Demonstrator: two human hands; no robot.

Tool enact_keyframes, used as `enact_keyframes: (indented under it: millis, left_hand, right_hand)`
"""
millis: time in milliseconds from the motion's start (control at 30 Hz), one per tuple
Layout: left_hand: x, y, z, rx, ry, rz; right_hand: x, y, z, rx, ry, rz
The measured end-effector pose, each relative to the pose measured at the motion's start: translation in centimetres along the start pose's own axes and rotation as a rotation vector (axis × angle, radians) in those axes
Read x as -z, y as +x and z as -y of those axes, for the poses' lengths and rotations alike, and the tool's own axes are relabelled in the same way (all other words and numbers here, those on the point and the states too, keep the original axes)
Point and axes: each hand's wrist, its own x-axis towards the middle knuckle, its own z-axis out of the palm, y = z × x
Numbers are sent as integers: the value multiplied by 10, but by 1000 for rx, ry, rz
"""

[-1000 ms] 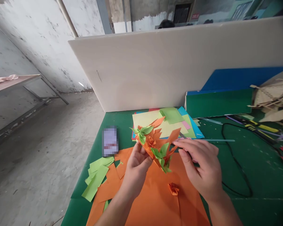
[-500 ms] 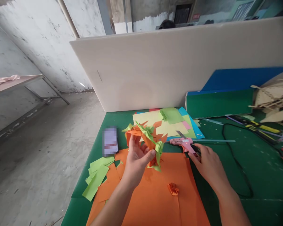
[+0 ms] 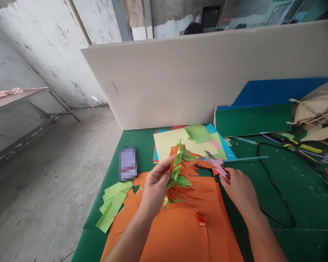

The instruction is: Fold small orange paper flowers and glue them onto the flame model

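Over the orange sheet [image 3: 180, 233], the left grip [image 3: 155, 183] pinches a paper flower bunch [image 3: 180, 171] while the right grip [image 3: 239, 189] closes on a glue gun [image 3: 217, 165].

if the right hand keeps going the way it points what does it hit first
Most likely the orange and green paper flower in the left hand; the right hand aims its pink glue gun up-left at it. Depth is unclear, so they may already touch.

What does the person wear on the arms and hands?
Nothing shows: the left hand and the right hand are without gloves; the left forearm and the right forearm have no sleeves in view. No watch, bracelet or ring is visible.
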Motion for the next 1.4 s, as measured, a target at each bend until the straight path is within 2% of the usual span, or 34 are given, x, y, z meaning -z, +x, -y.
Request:
enact_keyframes:
  millis: [100, 333, 533, 667, 833, 1033, 1133, 1300, 1400]
  left_hand:
    - [3, 1, -1, 0, -31, -22]
    - [4, 0, -11, -32, -133, -152]
    - [2, -2, -6, 7, -116, -159]
    - [1, -2, 1, 20, -85, -151]
    - [0, -4, 4, 11, -85, -124]
    - [2, -5, 4, -11, -62, -129]
    - [4, -5, 6, -2, -43, -97]
    - [3, -5, 10, 4, -6, -95]
    - [2, -6, 9, 6, -8, -93]
  right_hand:
    - [5, 0, 4, 28, -13, -34]
    - [20, -3, 8, -153, 40, -29]
    - [36, 0, 7, -205, 262, -88]
    - [45, 0, 15, -247, 361, -219]
    - [59, 1, 33, -200, 339, -422]
    - [72, 13, 25, -262, 232, -567]
    - [75, 10, 29, -150, 188, -632]
    - [77, -1, 56, 223, 168, -674]
    - [76, -1, 67, 323, 158, -674]
